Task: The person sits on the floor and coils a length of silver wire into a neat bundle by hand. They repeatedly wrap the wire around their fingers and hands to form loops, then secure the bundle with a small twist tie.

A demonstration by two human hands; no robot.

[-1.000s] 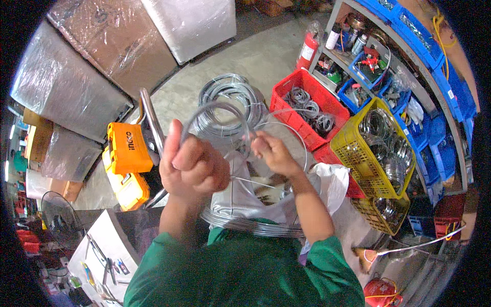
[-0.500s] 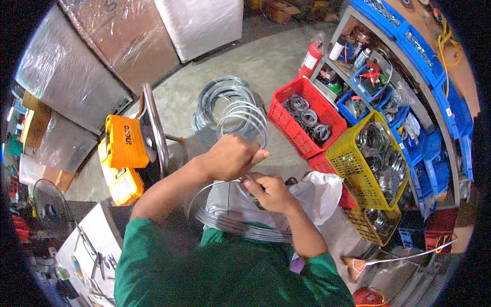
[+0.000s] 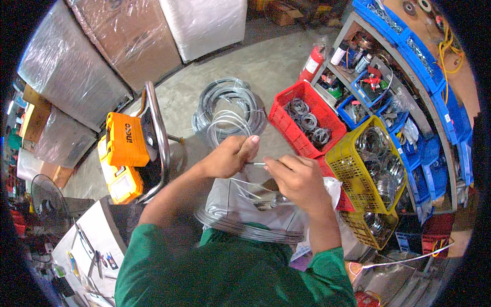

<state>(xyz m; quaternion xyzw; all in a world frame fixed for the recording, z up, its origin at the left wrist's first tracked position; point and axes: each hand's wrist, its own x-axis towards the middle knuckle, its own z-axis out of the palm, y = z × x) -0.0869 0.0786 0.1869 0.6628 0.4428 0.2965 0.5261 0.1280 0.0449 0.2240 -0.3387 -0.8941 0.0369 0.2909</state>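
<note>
My left hand (image 3: 228, 157) is closed round a few loops of thin silvery wire (image 3: 214, 124), which stand up beyond the fist. A short straight stretch of this wire (image 3: 255, 163) crosses to my right hand (image 3: 300, 180), whose thumb and fingers pinch it. On the floor ahead lies a larger coil of grey wire (image 3: 201, 105), partly behind the held loops. Across my lap rests another coil of wire (image 3: 245, 229), close to my green shirt. More wire strands and a pale grey covering (image 3: 219, 197) show below my hands.
A red crate (image 3: 286, 125) and a yellow crate (image 3: 353, 174), both with wire coils, stand to the right. Beyond are blue bins (image 3: 427, 163) and a fire extinguisher (image 3: 313, 64). Orange tool cases (image 3: 125, 140) sit by a metal-framed chair (image 3: 158, 133) at left. Wrapped boxes (image 3: 128, 41) stand behind.
My right hand has moved up and to the right, away from my left. The held loops have swung left, and a straight bit of wire now spans between both hands.
</note>
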